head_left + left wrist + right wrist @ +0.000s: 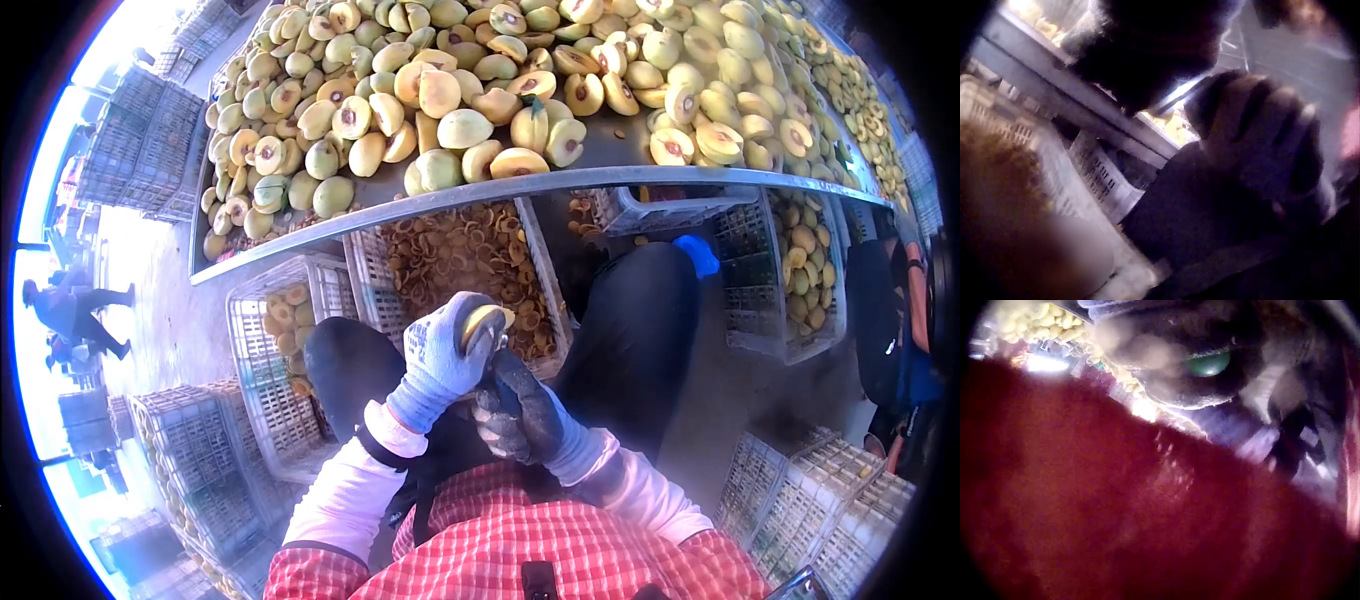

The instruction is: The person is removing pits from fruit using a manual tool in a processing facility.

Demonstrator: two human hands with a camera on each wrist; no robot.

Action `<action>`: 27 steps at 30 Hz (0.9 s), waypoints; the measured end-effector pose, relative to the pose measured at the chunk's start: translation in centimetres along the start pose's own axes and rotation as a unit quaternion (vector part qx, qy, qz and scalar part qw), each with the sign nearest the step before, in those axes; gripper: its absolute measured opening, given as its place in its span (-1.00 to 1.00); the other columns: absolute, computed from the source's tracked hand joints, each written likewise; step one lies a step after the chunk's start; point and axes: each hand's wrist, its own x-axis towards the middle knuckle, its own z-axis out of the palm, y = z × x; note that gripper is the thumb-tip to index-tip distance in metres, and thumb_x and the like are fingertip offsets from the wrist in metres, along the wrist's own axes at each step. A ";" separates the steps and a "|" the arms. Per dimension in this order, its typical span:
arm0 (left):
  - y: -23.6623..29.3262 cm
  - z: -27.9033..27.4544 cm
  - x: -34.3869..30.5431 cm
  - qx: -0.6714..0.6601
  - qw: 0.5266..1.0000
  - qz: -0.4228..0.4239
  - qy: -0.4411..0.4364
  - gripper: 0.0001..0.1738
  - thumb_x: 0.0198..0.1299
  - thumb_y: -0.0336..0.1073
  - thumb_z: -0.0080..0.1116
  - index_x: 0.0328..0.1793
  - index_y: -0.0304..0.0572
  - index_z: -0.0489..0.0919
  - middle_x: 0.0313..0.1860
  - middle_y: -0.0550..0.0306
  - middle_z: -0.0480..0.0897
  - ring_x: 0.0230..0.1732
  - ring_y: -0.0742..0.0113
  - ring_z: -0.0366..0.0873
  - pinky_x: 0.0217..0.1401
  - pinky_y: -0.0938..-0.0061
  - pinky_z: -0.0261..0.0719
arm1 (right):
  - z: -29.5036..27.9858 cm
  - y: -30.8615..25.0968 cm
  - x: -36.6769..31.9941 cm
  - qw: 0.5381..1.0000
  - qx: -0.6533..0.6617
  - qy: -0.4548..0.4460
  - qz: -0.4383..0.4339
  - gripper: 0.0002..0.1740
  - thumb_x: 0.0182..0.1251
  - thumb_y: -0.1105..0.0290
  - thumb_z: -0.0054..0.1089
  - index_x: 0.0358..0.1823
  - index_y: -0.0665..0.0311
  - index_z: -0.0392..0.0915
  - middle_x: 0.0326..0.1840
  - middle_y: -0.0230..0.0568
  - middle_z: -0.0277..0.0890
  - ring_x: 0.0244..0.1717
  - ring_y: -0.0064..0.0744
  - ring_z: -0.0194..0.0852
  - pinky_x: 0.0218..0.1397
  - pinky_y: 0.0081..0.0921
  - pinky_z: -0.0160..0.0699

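Observation:
In the head view, my gloved left hand [440, 350] holds a yellow peach [483, 322] over my lap, fingers curled round it. My right hand [520, 410], in a darkly stained glove, grips a small tool just below the peach. Its metal end [501, 341] shows close to the fruit. In the right wrist view, a green handle [1210, 364] peeks out of the curled fingers; the tool's full shape is hidden. The left wrist view is dark, with the right hand's bent fingers [1260, 115] facing the left hand [1154, 50].
A metal-edged table [600, 178] piled with halved peaches [440, 92] stands ahead. Below it, a crate [545, 270] holds brown curved scraps [450, 255]. Crates of peaches flank my knees, at left [262, 375] and right [765, 300]. Stacked crates [205, 460] and a walking person [75, 308] are at left.

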 end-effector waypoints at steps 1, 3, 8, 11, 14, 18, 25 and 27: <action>-0.3 0.3 -0.2 -0.025 0.999 -0.025 -0.014 -0.73 0.21 -0.20 0.16 -0.08 -0.20 0.59 -0.32 -0.07 0.68 -0.30 0.03 0.69 -0.26 0.33 0.59 | 0.1 0.0 -0.1 0.999 -0.029 0.022 -0.010 -0.43 0.41 -0.26 -0.15 -0.41 0.12 0.42 -0.72 -0.43 0.23 -0.82 -0.57 0.08 -0.78 -0.61 0.06; -1.3 1.2 -0.6 -0.073 0.994 -0.076 -0.037 -0.72 0.27 -0.16 0.12 -0.10 -0.23 0.59 -0.35 -0.09 0.67 -0.31 0.05 0.69 -0.26 0.34 0.58 | -0.2 0.4 -0.1 0.993 -0.090 0.058 -0.039 -0.42 0.39 -0.28 -0.13 -0.42 0.12 0.40 -0.72 -0.45 0.22 -0.85 -0.58 0.06 -0.81 -0.64 0.05; -0.9 1.6 -1.3 -0.098 0.993 -0.066 0.013 -0.71 0.29 -0.16 0.12 -0.12 -0.25 0.59 -0.37 -0.07 0.67 -0.31 0.07 0.70 -0.25 0.37 0.57 | -0.7 0.7 -0.2 0.999 0.026 -0.031 0.017 -0.41 0.39 -0.28 -0.13 -0.43 0.12 0.40 -0.72 -0.46 0.21 -0.84 -0.58 0.06 -0.81 -0.64 0.04; -1.3 1.7 -0.8 -0.082 0.996 0.022 0.033 -0.74 0.25 -0.19 0.15 -0.11 -0.25 0.59 -0.39 -0.05 0.67 -0.34 0.01 0.69 -0.25 0.35 0.58 | -1.3 0.7 -0.1 0.995 0.076 -0.067 0.025 -0.43 0.39 -0.26 -0.13 -0.44 0.11 0.40 -0.71 -0.45 0.19 -0.80 -0.57 0.09 -0.77 -0.63 0.06; -2.0 1.8 -0.6 -0.029 0.999 0.016 -0.028 -0.75 0.23 -0.23 0.16 -0.09 -0.25 0.58 -0.35 -0.08 0.66 -0.30 -0.02 0.67 -0.22 0.35 0.59 | -1.6 0.6 0.2 0.997 0.053 -0.052 0.025 -0.43 0.39 -0.27 -0.13 -0.43 0.11 0.41 -0.69 -0.45 0.22 -0.78 -0.57 0.10 -0.76 -0.62 0.08; -3.0 3.1 -0.8 -0.193 0.971 -0.127 -0.069 -0.64 0.37 -0.12 -0.01 -0.16 -0.36 0.54 -0.43 0.07 0.57 -0.45 0.33 0.56 -0.34 0.47 0.50 | -1.9 0.4 -0.3 1.000 -0.028 -0.001 0.009 -0.43 0.38 -0.28 -0.12 -0.41 0.10 0.41 -0.66 -0.45 0.25 -0.77 -0.56 0.13 -0.74 -0.61 0.11; -2.0 2.8 -1.3 -0.193 0.976 -0.096 -0.027 -0.49 0.34 0.04 -0.03 -0.17 -0.36 0.59 -0.50 0.10 0.57 -0.47 0.43 0.53 -0.37 0.51 0.48 | -1.6 1.1 -0.4 0.994 0.064 -0.082 0.028 -0.42 0.39 -0.29 -0.16 -0.42 0.09 0.38 -0.68 -0.46 0.17 -0.76 -0.57 0.06 -0.73 -0.61 0.06; -2.1 2.7 -1.1 -0.144 0.986 -0.075 -0.035 -0.51 0.33 0.02 -0.03 -0.14 -0.37 0.58 -0.50 0.08 0.60 -0.42 0.41 0.59 -0.34 0.51 0.51 | -1.9 1.2 -0.3 0.994 0.073 -0.080 0.034 -0.43 0.41 -0.28 -0.21 -0.38 0.09 0.36 -0.69 -0.46 0.16 -0.76 -0.57 0.06 -0.72 -0.60 0.06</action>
